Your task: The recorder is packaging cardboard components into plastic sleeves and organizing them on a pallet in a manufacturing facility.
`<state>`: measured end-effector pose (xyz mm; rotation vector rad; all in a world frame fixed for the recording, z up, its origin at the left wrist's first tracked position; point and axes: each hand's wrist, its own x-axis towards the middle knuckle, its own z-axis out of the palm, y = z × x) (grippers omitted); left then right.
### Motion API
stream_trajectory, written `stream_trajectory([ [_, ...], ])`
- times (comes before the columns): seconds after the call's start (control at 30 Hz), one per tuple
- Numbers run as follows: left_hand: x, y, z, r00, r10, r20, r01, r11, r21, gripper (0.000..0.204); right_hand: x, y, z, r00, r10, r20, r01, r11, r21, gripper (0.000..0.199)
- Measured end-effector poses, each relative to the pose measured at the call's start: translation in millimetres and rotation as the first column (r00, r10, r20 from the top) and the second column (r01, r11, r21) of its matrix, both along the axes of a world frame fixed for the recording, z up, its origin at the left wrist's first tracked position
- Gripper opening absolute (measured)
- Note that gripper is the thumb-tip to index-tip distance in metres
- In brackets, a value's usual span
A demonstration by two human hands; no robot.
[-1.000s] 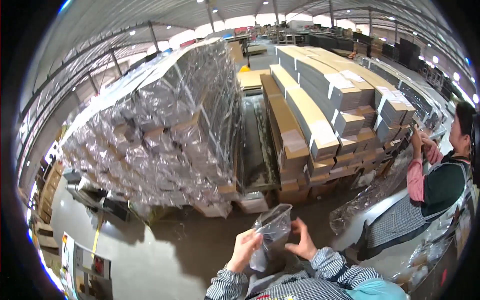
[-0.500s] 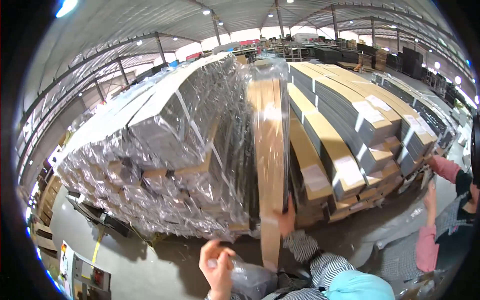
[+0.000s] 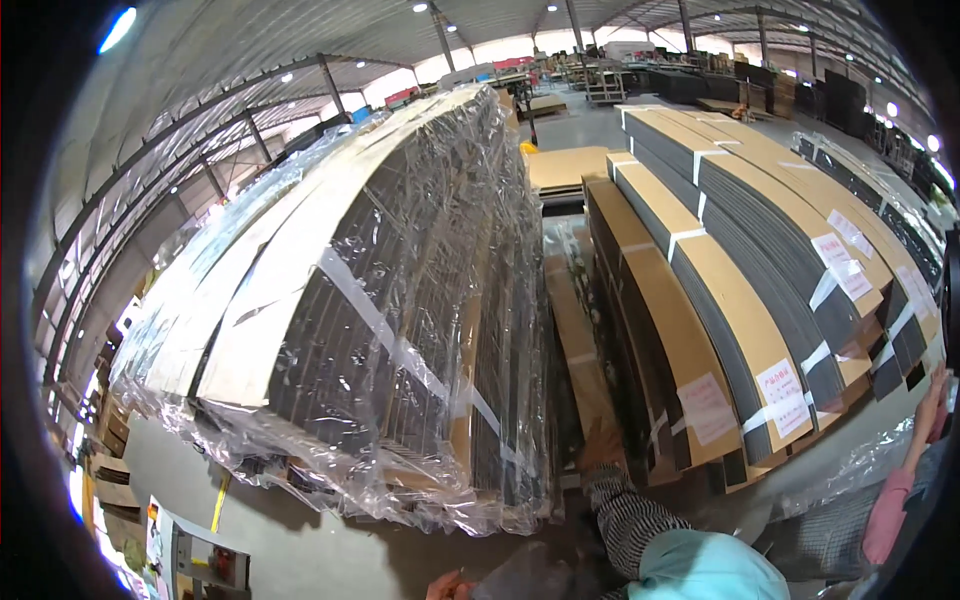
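Note:
My right hand (image 3: 603, 450), in a striped sleeve, reaches into the narrow gap between two stacks. Its fingers stretch out against the near part of a long brown cardboard bundle (image 3: 580, 345), which lies low in that gap with shiny film about it. My left hand (image 3: 450, 586) shows only partly at the lower edge, its fingers curled; whatever they hold is hidden. Beside it hangs loose clear plastic film (image 3: 525, 572). Left of the gap stands a tall film-wrapped stack of dark boards (image 3: 400, 290). On the right are strapped bundles (image 3: 720, 290) with cardboard tops and white labels.
At the right edge another person's arm (image 3: 890, 510), in a pink sleeve, reaches toward the right stack beside clear film (image 3: 860, 460). A teal cloth covering (image 3: 705, 570) fills the lower right. A grey cart-like stand (image 3: 205, 555) is at the lower left.
The brown bundle, before raised high in front of the gap, now lies down inside it. My right hand has gone forward with it. My left hand has dropped toward the lower edge.

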<state>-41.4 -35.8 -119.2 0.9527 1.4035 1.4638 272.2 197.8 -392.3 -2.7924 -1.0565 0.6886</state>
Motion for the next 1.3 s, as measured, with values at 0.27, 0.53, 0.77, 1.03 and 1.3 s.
stream_trajectory([
  [0.27,36,12,11,0.972,-0.21,-0.101,0.197,0.972,-0.129,0.025,106,18,-53,0.962,-0.215,-0.168,0.239,0.961,0.137,0.078],
  [0.53,73,-2,38,0.929,-0.287,-0.234,0.334,0.922,0.194,0.03,39,-83,268,0.867,0.156,0.473,-0.491,0.118,0.863,0.052],
  [0.77,62,-48,22,0.89,-0.455,0.036,0.439,0.873,0.211,0.029,158,-315,385,0.831,-0.169,0.53,-0.223,0.771,0.596,0.062],
  [1.03,137,-146,109,0.651,-0.759,0.023,0.696,0.609,0.381,0.029,144,-356,351,0.8,-0.182,0.571,-0.218,0.799,0.56,0.063],
  [1.3,174,-177,122,0.648,-0.761,0.014,0.608,0.528,0.593,0.03,32,-505,348,0.769,0.484,0.418,-0.571,0.226,0.789,0.042],
])
